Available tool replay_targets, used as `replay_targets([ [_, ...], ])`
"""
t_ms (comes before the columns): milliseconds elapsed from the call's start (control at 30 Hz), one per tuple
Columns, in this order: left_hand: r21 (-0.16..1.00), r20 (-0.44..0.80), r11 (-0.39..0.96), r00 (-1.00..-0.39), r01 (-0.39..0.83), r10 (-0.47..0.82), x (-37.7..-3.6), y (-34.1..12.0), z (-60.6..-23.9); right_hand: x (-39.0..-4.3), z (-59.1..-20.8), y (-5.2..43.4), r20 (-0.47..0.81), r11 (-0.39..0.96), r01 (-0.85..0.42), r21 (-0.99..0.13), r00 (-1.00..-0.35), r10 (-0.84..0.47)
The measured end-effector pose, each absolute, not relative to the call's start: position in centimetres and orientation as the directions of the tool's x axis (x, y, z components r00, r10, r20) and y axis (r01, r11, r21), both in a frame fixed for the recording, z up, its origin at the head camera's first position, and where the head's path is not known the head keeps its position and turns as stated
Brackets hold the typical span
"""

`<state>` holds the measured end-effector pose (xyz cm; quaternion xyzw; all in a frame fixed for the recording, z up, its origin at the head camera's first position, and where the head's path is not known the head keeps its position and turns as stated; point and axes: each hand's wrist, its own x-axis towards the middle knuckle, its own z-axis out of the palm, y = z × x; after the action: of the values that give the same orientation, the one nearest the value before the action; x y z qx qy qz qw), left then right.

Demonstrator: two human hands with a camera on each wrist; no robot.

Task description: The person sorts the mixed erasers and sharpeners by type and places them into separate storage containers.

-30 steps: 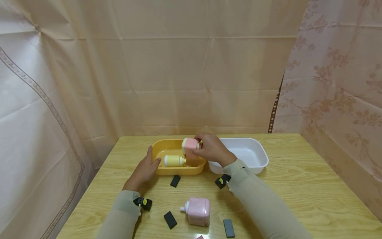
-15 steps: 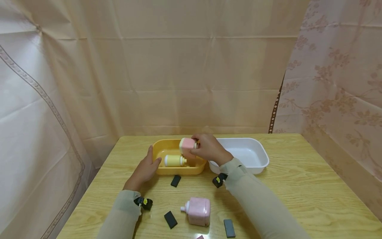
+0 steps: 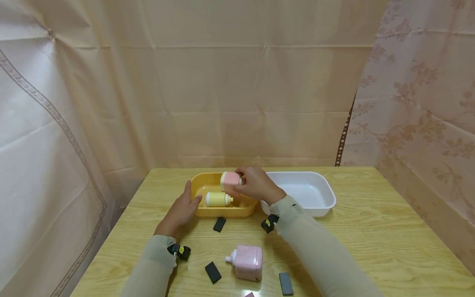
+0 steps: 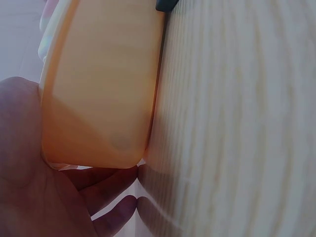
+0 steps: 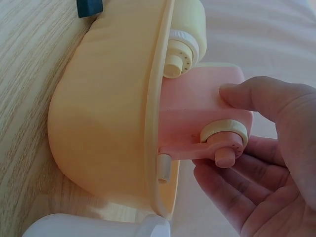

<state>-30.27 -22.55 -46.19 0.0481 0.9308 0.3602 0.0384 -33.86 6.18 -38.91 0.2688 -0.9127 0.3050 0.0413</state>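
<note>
My right hand point(image 3: 259, 184) holds a pink square bottle point(image 3: 230, 180) with a cream base over the right part of the yellow tray point(image 3: 222, 212). In the right wrist view the thumb lies on the bottle's side, the fingers behind it, and a cream ring point(image 5: 224, 129) circles its neck. A yellow bottle point(image 3: 217, 199) with a white base lies on its side in the tray, nozzle pointing right. My left hand point(image 3: 182, 209) grips the tray's left end, thumb at the front rim and fingers round the outside. The left wrist view shows those fingers point(image 4: 106, 190) behind the tray wall.
A white tray point(image 3: 330, 202) stands right beside the yellow one. Nearer the front, a lilac bottle point(image 3: 248, 262) lies on the wooden table point(image 3: 371, 239). Around it are black blocks point(image 3: 213, 272) and a grey block point(image 3: 285, 284). Curtains hang behind the table.
My right hand has shifted slightly left with the pink bottle, which now sits further over the yellow tray. The left hand keeps its place on the tray's end.
</note>
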Motion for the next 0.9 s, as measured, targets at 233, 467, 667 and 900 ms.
replay_targets([
  [233,0.671,-0.033,0.739,-0.992,0.067,0.12,-30.3,-22.5,-46.1,-34.2,-38.9,5.8,0.239,0.688,-0.526,-0.499,-0.847,-0.475],
  [467,0.661,-0.035,0.748,-0.993,0.063,0.115,-30.3,-22.6,-46.1,-34.5,-39.0,5.2,0.225,0.695,-0.534,-0.481,-0.841,-0.491],
  [667,0.665,-0.033,0.744,-0.993,0.066,0.117,-30.4,-22.6,-46.3,-34.7,-39.2,4.9,0.217,0.693,-0.53,-0.488,-0.843,-0.492],
  [900,0.664,-0.034,0.745,-0.992,0.067,0.119,-30.5,-22.7,-46.4,-34.9,-39.4,4.2,0.242,0.682,-0.552,-0.48,-0.83,-0.502],
])
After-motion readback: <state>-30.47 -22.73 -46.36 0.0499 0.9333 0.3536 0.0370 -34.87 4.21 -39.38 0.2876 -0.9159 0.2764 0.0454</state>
